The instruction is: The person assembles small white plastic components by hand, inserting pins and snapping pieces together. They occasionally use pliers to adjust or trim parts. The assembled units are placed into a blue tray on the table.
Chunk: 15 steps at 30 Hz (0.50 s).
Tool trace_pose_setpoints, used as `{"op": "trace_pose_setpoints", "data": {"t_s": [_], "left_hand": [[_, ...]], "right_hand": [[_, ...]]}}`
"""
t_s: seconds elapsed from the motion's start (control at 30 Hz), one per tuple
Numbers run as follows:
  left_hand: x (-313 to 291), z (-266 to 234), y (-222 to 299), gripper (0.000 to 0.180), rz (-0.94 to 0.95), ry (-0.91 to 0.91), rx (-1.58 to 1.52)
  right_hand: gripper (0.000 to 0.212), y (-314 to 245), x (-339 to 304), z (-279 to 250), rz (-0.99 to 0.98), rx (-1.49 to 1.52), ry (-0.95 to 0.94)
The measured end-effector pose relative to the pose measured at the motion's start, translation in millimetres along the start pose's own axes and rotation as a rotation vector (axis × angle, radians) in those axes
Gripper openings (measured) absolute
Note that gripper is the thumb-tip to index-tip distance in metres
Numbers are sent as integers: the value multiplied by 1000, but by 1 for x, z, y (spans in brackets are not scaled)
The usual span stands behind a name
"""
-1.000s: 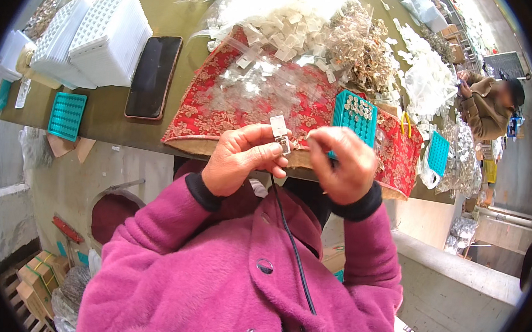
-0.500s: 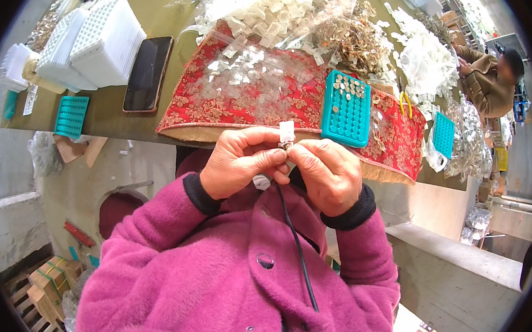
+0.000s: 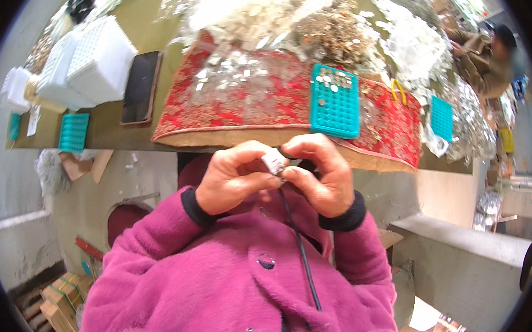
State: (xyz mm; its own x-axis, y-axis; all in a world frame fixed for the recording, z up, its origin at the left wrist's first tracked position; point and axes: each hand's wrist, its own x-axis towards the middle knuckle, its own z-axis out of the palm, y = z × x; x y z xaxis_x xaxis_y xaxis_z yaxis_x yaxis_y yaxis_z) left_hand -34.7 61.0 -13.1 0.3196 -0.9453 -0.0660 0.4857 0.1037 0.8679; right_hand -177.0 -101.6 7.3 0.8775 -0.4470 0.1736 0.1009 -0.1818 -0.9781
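Note:
Just in front of the table edge, a small white plastic part (image 3: 273,161) is held up between both hands. My left hand (image 3: 233,177) pinches it with thumb and index finger from the left. From the right, my right hand (image 3: 325,180) has its index finger curled over the far side and its thumb pressed at the part's lower corner. What lies between the right fingertips is too small to make out. Beyond the hands, a red flowered cloth (image 3: 239,103) bears scattered small clear pieces. A teal tray (image 3: 333,118) on it holds several small round metal pieces in its far rows.
Heaps of white plastic parts (image 3: 245,12) and brassy metal parts (image 3: 338,33) cover the far table. Stacked white trays (image 3: 101,64), a phone (image 3: 141,88) and a small teal tray (image 3: 73,132) stand left. Yellow-handled pliers (image 3: 398,92) lie right. Another person (image 3: 488,64) sits far right.
The white part has gone from upright to tilted, lower and slightly left. My right index finger has lifted and curled around its far side. The whole view has shifted a little.

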Motion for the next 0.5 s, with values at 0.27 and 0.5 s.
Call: {"op": "trace_pose_setpoints", "data": {"t_s": [0.27, 0.5], "left_hand": [[1, -4, 0, 39, 283, 19, 134], [0, -7, -1, 38, 192, 33, -43]], "right_hand": [[24, 4, -12, 21, 199, 345, -111], [23, 4, -14, 22, 377, 459, -140]]}}
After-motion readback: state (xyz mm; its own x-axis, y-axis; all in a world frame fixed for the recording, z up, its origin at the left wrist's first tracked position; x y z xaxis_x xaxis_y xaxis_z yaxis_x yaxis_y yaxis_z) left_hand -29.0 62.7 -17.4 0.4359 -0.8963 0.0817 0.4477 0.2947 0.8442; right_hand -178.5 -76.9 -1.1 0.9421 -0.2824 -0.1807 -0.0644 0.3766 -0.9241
